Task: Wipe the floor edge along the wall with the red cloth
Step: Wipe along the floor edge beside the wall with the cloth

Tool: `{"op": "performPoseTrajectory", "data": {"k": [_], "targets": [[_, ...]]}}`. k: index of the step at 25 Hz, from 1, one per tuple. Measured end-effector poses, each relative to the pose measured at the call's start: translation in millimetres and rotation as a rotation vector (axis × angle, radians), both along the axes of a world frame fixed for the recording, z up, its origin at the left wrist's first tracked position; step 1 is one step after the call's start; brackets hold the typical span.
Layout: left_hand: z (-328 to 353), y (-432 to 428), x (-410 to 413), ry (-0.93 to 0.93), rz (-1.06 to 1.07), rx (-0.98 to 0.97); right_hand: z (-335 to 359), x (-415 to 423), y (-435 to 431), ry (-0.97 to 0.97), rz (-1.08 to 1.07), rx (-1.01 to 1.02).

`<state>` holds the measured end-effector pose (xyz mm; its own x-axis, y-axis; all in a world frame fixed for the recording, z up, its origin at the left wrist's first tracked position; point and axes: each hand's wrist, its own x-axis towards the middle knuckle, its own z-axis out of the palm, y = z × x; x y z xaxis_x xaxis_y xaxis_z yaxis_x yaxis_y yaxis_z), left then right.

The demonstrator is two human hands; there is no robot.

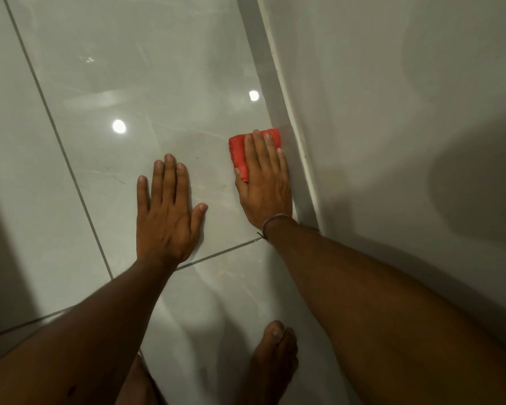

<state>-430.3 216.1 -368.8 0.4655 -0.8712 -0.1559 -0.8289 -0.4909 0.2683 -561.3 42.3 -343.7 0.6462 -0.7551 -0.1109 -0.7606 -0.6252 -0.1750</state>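
Red cloth (240, 154): folded pad, flat on the glossy tiled floor (129, 83), its right edge touching the skirting strip (278, 112) at the foot of the wall (392, 112).

Head view, one item per line.

Right hand (263, 182): palm down on the cloth, fingers straight and close together, pointing to 12 o'clock; grip fully flat, pressing rather than clutching, thumb resting on the cloth's near-left corner. Little-finger side lies against the skirting. Thin wristband (275, 219) at the wrist.

Left hand (167, 211): at 9 o'clock of the right hand, well apart from the cloth; grip spread wide, holding nothing, palm bearing on the bare tile.

Bare foot (275, 358): at 6 o'clock, toes toward the hands.

Grout line (216, 254): crosses between the wrists.
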Motion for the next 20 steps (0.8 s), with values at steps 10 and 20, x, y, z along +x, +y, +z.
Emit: {"op": "performPoseTrajectory", "data": {"k": [10, 20], "targets": [[0, 1, 0, 0.020, 0.002, -0.013, 5, -53, 47, -0.016, -0.059, 0.003], [0, 1, -1, 0.038, -0.004, -0.010, 5, -128, 105, 0.027, -0.061, 0.051]]}}
